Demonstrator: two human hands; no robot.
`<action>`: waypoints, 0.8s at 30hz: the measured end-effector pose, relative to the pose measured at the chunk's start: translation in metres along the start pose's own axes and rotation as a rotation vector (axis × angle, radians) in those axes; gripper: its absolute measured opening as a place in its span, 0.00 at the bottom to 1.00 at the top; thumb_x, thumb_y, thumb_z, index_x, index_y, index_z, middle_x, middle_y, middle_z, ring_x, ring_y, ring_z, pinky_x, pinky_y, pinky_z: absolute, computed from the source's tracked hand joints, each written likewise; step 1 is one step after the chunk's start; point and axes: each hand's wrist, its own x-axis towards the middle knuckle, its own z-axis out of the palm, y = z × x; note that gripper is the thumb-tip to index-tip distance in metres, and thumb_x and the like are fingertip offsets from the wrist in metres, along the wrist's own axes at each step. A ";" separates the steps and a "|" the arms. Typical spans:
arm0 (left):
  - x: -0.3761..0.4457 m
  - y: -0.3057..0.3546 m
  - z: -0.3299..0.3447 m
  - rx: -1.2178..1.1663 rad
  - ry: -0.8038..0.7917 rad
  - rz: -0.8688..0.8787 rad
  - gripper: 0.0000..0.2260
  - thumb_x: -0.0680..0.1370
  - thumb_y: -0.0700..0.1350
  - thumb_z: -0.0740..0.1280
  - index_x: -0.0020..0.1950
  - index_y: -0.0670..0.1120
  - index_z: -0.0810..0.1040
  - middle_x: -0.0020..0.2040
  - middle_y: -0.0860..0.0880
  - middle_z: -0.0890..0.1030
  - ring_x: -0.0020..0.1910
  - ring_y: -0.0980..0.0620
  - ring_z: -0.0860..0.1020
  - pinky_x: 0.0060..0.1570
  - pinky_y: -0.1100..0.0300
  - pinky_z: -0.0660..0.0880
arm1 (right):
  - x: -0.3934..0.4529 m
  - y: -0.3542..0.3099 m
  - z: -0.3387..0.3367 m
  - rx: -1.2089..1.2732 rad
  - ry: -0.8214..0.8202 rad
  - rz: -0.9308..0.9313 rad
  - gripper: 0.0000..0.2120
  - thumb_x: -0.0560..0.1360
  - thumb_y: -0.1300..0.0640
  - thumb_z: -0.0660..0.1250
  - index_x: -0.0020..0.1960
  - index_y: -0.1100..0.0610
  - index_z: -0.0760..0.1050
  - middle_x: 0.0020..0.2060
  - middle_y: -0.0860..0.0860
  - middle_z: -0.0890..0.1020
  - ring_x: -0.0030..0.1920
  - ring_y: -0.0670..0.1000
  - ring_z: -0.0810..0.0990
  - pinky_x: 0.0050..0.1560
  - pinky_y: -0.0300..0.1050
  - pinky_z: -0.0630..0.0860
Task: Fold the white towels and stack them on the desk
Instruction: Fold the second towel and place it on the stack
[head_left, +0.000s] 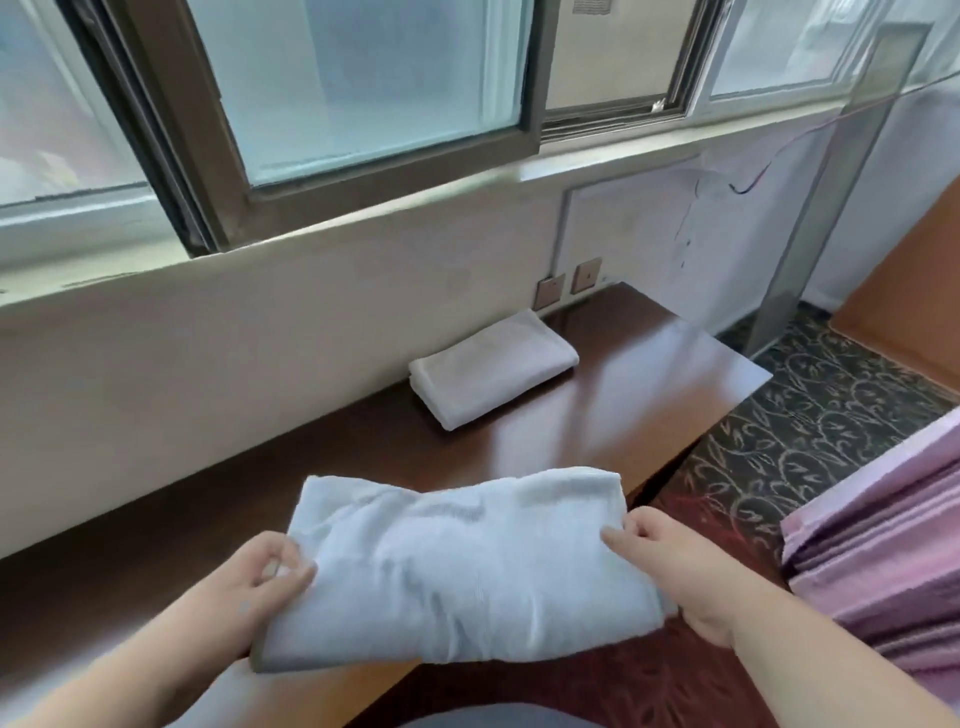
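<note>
A folded white towel (462, 566) is held over the near edge of the dark wooden desk (649, 374). My left hand (254, 587) grips its left end, thumb on top and fingers curled under. My right hand (675, 566) grips its right end the same way. Farther back on the desk, against the wall, lies a second folded white towel (491, 366), flat and apart from both hands.
A cream wall (208, 353) with two wall plates (569, 283) and a window sill runs behind the desk. Patterned carpet (810, 405) lies beyond the desk's right end. Pink folded cloth (893, 561) sits at my right. A glass panel (810, 249) stands at the far right.
</note>
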 end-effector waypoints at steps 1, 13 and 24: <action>0.004 0.003 0.014 0.003 -0.007 0.023 0.08 0.77 0.53 0.69 0.43 0.53 0.72 0.35 0.51 0.81 0.31 0.56 0.75 0.32 0.60 0.69 | 0.013 -0.002 -0.003 -0.045 0.082 -0.025 0.20 0.67 0.39 0.74 0.38 0.51 0.68 0.34 0.47 0.77 0.34 0.48 0.75 0.34 0.45 0.66; 0.155 0.061 0.066 -0.393 0.109 -0.122 0.32 0.73 0.38 0.73 0.73 0.54 0.65 0.60 0.47 0.82 0.53 0.43 0.83 0.50 0.43 0.80 | 0.178 -0.055 -0.077 0.186 0.122 -0.132 0.15 0.77 0.54 0.72 0.60 0.48 0.70 0.58 0.52 0.81 0.54 0.56 0.84 0.49 0.64 0.82; 0.268 0.138 0.159 -0.639 0.412 -0.261 0.29 0.64 0.56 0.75 0.62 0.48 0.76 0.51 0.46 0.86 0.47 0.44 0.85 0.45 0.49 0.80 | 0.370 -0.181 -0.151 0.022 -0.351 -0.066 0.18 0.77 0.54 0.72 0.66 0.56 0.76 0.57 0.56 0.85 0.57 0.58 0.84 0.59 0.63 0.79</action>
